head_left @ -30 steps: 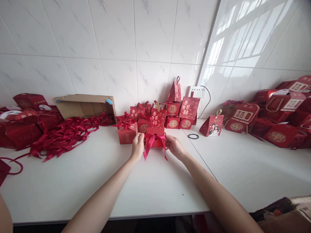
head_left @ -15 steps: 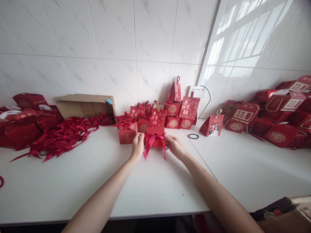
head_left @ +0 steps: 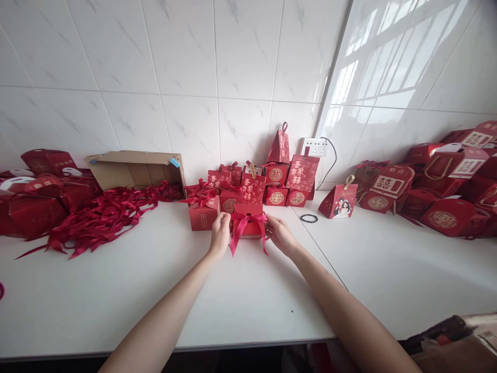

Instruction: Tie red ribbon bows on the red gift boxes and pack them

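Showing red on ctr box [head_left: 254,229], pinkish-red on its bow [head_left: 244,221]; showing rnd gold emblems on red stacked boxes [head_left: 276,196]; showing grey veins on wht wall tiles [head_left: 186,46].

A small red box [head_left: 254,229] is seen upright at the middle of the white tabletop [head_left: 233,311], its front crossed by a glossy crimson ribbon [head_left: 239,231] tied in a bow, loops spread to either side and two tails (both reaching past the box's lower edge) splayed apart below the knot.
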A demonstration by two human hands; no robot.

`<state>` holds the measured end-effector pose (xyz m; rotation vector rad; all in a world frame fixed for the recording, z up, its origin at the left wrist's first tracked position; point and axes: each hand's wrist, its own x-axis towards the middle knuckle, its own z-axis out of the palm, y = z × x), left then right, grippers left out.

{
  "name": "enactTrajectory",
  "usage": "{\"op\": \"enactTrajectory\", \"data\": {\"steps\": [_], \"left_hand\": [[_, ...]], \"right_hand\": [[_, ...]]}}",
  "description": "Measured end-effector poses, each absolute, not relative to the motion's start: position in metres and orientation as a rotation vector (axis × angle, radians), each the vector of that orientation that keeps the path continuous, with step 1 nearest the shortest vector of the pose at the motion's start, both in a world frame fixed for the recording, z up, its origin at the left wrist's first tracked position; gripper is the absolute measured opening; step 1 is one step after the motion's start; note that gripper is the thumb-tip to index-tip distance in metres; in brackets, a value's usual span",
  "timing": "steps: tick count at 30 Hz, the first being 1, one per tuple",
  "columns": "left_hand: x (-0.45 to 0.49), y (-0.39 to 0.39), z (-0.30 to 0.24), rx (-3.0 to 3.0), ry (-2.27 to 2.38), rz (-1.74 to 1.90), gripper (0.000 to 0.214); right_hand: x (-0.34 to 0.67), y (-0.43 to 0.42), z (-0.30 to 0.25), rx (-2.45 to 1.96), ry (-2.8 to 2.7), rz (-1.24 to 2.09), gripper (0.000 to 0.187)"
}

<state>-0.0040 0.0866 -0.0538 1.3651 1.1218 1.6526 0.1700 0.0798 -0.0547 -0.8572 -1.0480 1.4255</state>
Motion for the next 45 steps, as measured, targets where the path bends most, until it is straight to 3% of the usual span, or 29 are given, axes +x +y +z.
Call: {"op": "enactTrajectory", "data": {"steps": [24,36,45], "left_hand": [[-0.001,0.084,-0.049,1.381,1.136,1.630,0.025],[-0.002,0.087,-0.052,1.399,1.160,1.643,0.023],[-0.003,0.087,-0.053,1.419,1.157,1.648,0.023]], "right_hand": [[0.169,0.079,-0.054,-0.914,-1.110,1.376,0.045],[0.166,0.070,-0.051,-1.052,-1.453,0.885,0.038],[0.178,0.067,-0.044,-0.969,-1.650,1.019,0.046]]}}
